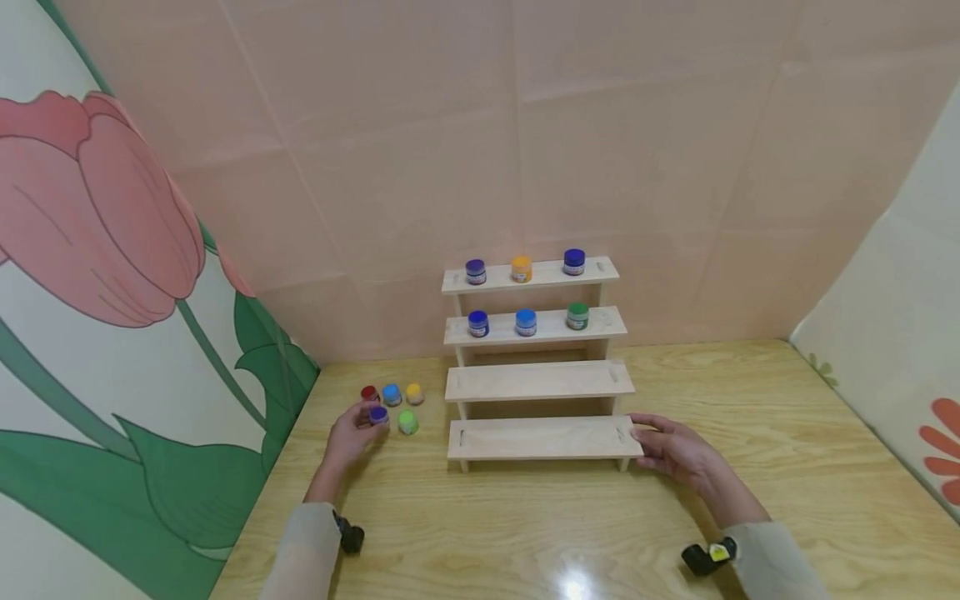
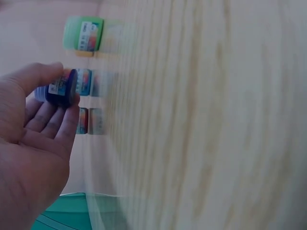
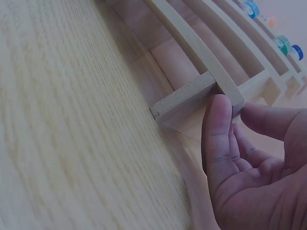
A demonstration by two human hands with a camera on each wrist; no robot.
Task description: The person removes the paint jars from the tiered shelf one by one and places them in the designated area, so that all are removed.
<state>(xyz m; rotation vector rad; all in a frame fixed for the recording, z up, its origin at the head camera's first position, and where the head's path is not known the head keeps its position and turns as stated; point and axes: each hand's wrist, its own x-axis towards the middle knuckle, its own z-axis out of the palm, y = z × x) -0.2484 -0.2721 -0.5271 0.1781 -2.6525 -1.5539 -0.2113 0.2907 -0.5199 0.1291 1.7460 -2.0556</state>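
Observation:
My left hand (image 1: 352, 436) pinches a small paint jar with a purple lid (image 1: 378, 415) between thumb and fingers. In the left wrist view this dark jar (image 2: 61, 88) appears slightly off the table. Close by stand a red-lidded jar (image 1: 369, 394), a blue one (image 1: 392, 395), a yellow one (image 1: 415, 394) and a light green one (image 1: 408, 422). At the right, my right hand (image 1: 678, 450) grips the end of the lowest step of a wooden tiered rack (image 1: 540, 439). The right wrist view shows thumb and fingers around that board's corner (image 3: 237, 108).
On the rack's top step sit purple, orange (image 1: 521, 269) and dark blue jars; the second step bears dark blue, light blue (image 1: 526, 322) and green jars (image 1: 577, 316). The two lower steps are bare. A pinkish backdrop (image 1: 525, 150) rises behind the wooden table (image 1: 487, 533).

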